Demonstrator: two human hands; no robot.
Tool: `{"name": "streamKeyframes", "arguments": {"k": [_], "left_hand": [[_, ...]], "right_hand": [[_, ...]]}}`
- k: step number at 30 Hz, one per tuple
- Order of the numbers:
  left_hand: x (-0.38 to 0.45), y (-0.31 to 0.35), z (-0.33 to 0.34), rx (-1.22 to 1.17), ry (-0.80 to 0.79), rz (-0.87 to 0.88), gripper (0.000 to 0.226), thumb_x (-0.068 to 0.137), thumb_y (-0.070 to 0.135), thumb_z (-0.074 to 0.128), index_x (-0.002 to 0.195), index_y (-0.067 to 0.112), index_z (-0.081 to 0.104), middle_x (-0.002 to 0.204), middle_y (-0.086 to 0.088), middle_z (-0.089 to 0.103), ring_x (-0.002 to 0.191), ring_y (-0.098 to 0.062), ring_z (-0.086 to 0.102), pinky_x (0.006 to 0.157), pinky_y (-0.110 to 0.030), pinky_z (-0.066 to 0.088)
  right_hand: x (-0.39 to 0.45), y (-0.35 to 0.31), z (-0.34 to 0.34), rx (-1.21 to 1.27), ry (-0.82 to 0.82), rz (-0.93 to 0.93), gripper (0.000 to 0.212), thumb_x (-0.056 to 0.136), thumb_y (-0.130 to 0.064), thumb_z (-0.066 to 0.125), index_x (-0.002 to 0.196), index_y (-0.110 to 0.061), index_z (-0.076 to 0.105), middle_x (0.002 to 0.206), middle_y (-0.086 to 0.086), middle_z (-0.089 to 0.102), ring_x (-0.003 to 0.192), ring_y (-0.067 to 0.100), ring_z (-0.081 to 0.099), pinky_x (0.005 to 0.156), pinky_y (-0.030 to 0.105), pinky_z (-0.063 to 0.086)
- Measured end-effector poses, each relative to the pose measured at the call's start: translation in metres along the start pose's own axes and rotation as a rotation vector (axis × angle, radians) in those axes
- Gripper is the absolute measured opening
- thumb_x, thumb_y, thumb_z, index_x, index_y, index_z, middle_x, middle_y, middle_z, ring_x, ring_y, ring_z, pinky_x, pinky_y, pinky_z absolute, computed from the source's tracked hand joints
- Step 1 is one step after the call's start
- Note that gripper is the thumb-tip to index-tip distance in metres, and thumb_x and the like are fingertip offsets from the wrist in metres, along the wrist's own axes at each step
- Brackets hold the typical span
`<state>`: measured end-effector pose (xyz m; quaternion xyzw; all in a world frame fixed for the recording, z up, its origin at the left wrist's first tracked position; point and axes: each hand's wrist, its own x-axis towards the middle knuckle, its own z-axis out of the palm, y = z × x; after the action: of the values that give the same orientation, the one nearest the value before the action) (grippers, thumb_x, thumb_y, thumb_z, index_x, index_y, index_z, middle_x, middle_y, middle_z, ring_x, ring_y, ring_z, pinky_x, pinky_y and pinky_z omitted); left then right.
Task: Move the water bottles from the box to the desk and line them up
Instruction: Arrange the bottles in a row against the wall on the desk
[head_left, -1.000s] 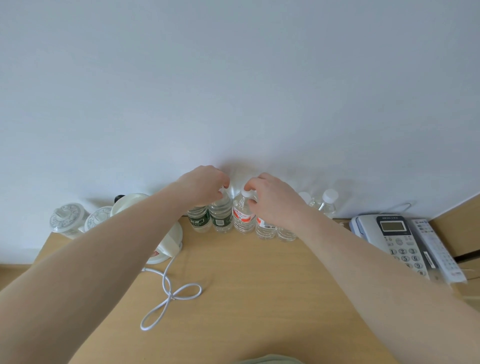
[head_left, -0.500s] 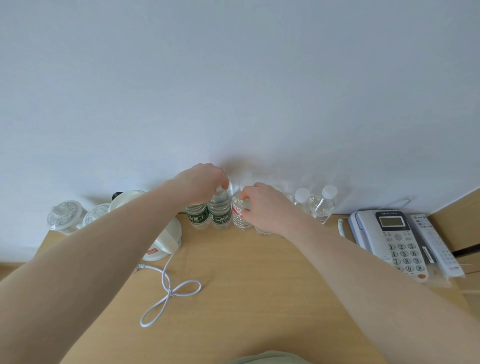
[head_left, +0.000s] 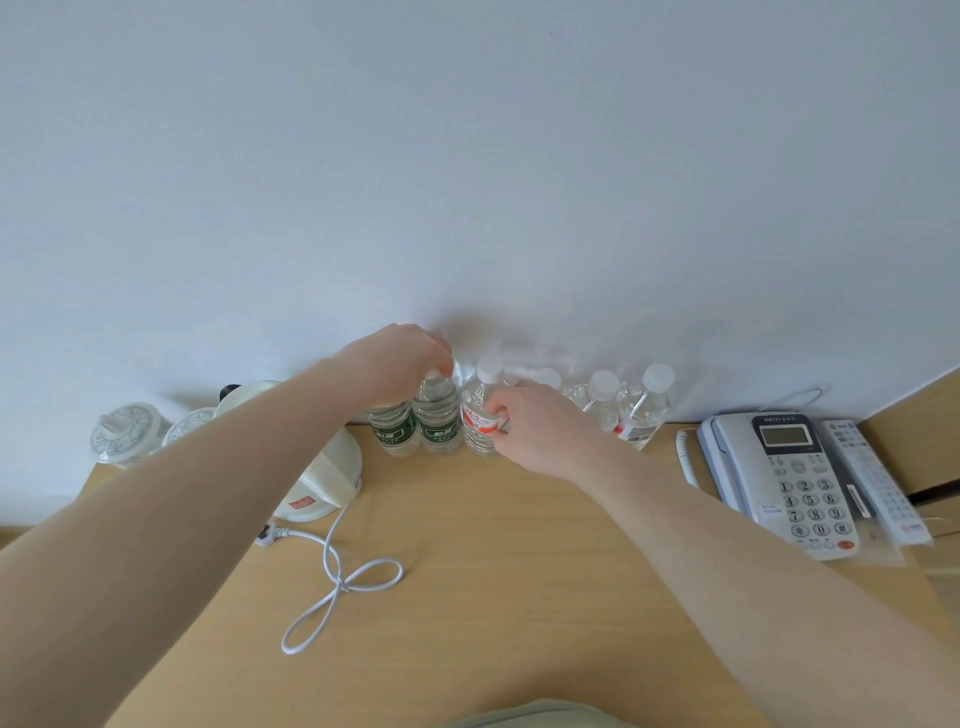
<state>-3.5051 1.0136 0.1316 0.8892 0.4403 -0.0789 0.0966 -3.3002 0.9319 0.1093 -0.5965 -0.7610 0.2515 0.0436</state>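
In the head view, the water bottles stand upright in a row along the wall at twelve o'clock on the desk (head_left: 493, 571); no box is in sight. The left hand (head_left: 395, 364) curls its fingers over the top of a green-labelled bottle (head_left: 438, 415), with a second green-labelled one touching it at its nine o'clock. The right hand (head_left: 540, 431) pinches the body of the red-labelled bottle (head_left: 480, 421) at label height. The step looks like final straightening of the line. Next, the gap between these two bottles probably needs closing with a gentle nudge, keeping both upright.
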Motion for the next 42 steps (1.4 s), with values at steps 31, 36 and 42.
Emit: {"name": "streamKeyframes", "arguments": {"k": [31, 36, 42], "left_hand": [[0.019, 0.036, -0.018, 0.005, 0.007, -0.06, 0.056, 0.088, 0.029, 0.069, 0.138, 0.03, 0.044, 0.135, 0.006, 0.054, 0.112, -0.021, 0.059, 0.085, -0.034, 0.047], [0.03, 0.055, -0.008, -0.044, -0.045, 0.025, 0.044, 0.095, 0.028, 0.064, 0.138, 0.033, 0.054, 0.128, 0.003, 0.056, 0.116, -0.021, 0.055, 0.092, -0.033, 0.044], [0.033, 0.051, -0.009, -0.044, -0.018, -0.01, 0.032, 0.093, 0.029, 0.062, 0.124, 0.034, 0.066, 0.104, 0.006, 0.051, 0.106, -0.018, 0.054, 0.08, -0.028, 0.039]], "right_hand": [[-0.014, 0.021, -0.01, 0.006, 0.014, 0.02, 0.026, 0.092, -0.023, 0.053, 0.115, -0.024, 0.063, 0.113, 0.0, 0.063, 0.107, 0.019, 0.059, 0.088, 0.036, 0.049], [-0.02, 0.027, -0.01, -0.001, 0.022, 0.034, 0.029, 0.091, -0.022, 0.053, 0.118, -0.021, 0.064, 0.115, 0.001, 0.065, 0.111, 0.019, 0.057, 0.084, 0.028, 0.043], [-0.022, 0.029, -0.01, 0.004, 0.041, 0.026, 0.027, 0.091, -0.019, 0.054, 0.116, -0.018, 0.065, 0.113, 0.002, 0.065, 0.105, 0.02, 0.058, 0.08, 0.028, 0.043]]}}
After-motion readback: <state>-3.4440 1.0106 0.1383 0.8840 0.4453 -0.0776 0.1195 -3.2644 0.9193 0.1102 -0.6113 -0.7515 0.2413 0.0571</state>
